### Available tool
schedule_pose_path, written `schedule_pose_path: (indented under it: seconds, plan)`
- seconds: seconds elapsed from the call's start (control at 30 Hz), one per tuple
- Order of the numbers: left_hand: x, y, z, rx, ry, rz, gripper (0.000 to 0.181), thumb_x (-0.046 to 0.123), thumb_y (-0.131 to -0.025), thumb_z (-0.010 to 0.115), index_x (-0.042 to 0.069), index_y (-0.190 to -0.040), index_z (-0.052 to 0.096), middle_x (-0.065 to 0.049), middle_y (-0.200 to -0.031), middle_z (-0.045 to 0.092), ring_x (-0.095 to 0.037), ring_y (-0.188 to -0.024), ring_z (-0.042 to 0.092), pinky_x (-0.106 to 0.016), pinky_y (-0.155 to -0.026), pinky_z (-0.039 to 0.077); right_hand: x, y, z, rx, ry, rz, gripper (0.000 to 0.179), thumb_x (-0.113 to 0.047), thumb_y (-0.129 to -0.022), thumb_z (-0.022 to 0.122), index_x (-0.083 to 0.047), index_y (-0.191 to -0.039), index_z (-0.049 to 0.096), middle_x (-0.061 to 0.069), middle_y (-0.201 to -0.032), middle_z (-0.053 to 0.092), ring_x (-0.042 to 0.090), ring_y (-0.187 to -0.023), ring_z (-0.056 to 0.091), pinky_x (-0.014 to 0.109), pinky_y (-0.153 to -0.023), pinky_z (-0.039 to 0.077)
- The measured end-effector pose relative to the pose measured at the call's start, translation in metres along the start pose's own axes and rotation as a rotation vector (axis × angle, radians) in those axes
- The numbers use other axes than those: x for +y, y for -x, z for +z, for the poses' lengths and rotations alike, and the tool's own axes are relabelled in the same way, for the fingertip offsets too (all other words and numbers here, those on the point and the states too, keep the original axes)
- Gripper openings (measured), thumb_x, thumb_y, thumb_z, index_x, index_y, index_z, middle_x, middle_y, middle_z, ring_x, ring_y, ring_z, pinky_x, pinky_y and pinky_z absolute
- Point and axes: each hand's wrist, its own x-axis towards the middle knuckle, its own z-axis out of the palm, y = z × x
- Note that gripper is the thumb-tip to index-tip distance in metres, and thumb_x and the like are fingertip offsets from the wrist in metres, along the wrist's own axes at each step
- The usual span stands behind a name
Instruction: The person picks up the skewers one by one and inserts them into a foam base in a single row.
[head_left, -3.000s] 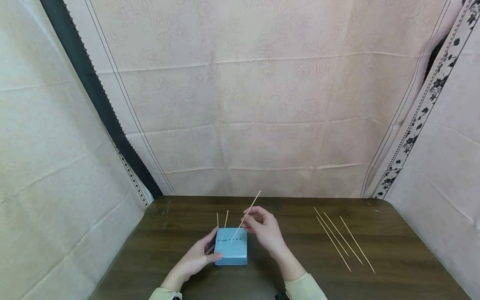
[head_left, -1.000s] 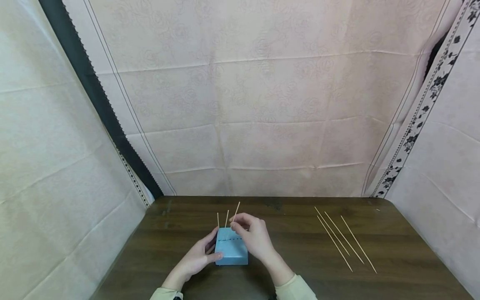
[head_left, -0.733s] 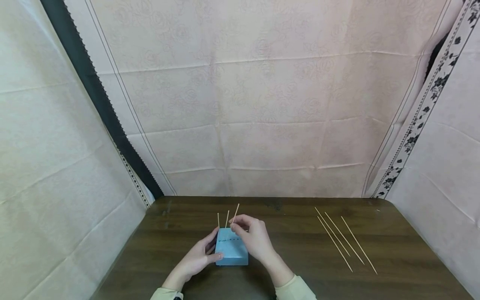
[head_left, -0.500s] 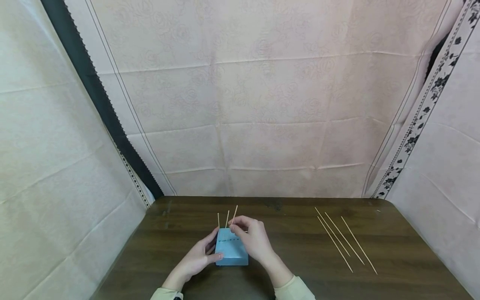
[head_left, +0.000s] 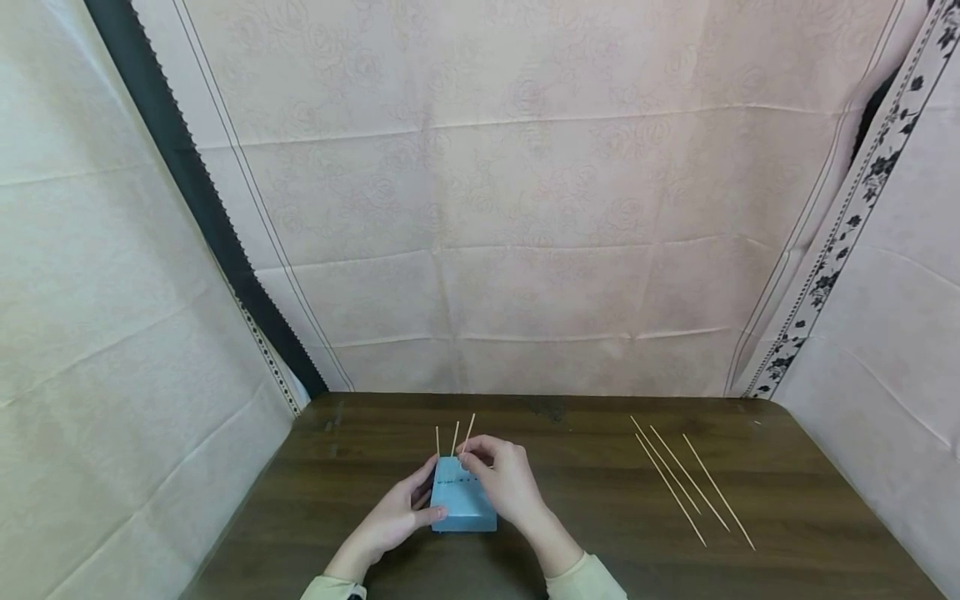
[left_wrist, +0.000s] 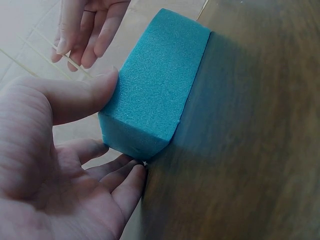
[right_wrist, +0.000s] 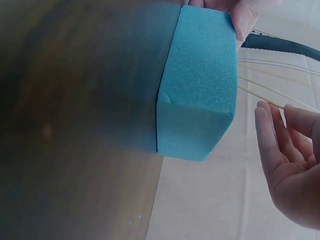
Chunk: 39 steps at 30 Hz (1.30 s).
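A light blue foam block (head_left: 463, 510) stands on the table in front of me, a row of dark dots across its top. My left hand (head_left: 392, 515) holds it from the left, thumb at the front and fingers along the side and back. Two thin wooden sticks, one at the left corner (head_left: 437, 442) and one beside it (head_left: 453, 438), stand up from the top. My right hand (head_left: 504, 482) pinches a third stick (head_left: 469, 428) between thumb and fingertips; it leans slightly right. In the right wrist view this pinched stick (right_wrist: 256, 95) reaches the block's top.
Several loose sticks (head_left: 693, 479) lie slanted on the dark wooden table (head_left: 585, 500), to the right of my hands. Pale cloth (head_left: 525, 208) hangs behind the table and on both sides.
My right hand has moved left, bringing its stick from a steep slant to nearly upright beside the other two. Over the last second the stick has sunk a little. The left hand keeps its hold.
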Motion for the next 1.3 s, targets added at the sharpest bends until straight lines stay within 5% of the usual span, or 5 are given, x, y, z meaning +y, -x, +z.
schedule_pose_path:
  seconds: [1.3]
  plan:
    - [0.0021, 0.0008, -0.0002, 0.005, 0.006, -0.014, 0.092, 0.02, -0.099, 0.079, 0.0, -0.169, 0.024, -0.028, -0.173, 0.023, -0.051, -0.154, 0.031, -0.06, -0.12, 0.036, -0.0076, -0.001, 0.0043, -0.012, 0.101, 0.033, 0.012, -0.01, -0.102, 0.074, -0.009, -0.11, 0.083, 0.002, -0.101, 0.081, 0.009, -0.081, 0.07, 0.035, -0.082, 0.065]
